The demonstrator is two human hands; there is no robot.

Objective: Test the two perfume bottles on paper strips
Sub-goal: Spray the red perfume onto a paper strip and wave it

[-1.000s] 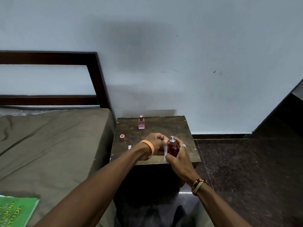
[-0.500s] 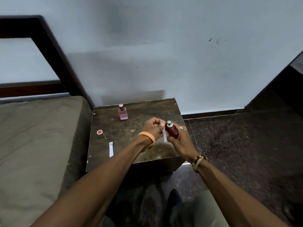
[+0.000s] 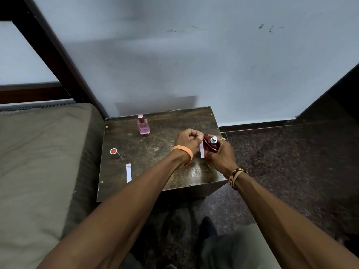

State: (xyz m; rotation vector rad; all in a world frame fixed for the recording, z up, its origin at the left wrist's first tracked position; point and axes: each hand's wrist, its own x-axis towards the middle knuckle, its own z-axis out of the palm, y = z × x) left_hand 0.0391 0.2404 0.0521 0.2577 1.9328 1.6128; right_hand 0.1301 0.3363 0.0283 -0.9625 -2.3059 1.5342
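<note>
Above the table, red bottle in right fingers' grip, paper strip (white) in left fingers' pinch.

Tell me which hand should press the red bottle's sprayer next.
Right. The right hand grips the red bottle, fingers close to the bare silver sprayer. The left hand pinches the paper strip beside the bottle, so it should probably just hold that there.
</note>
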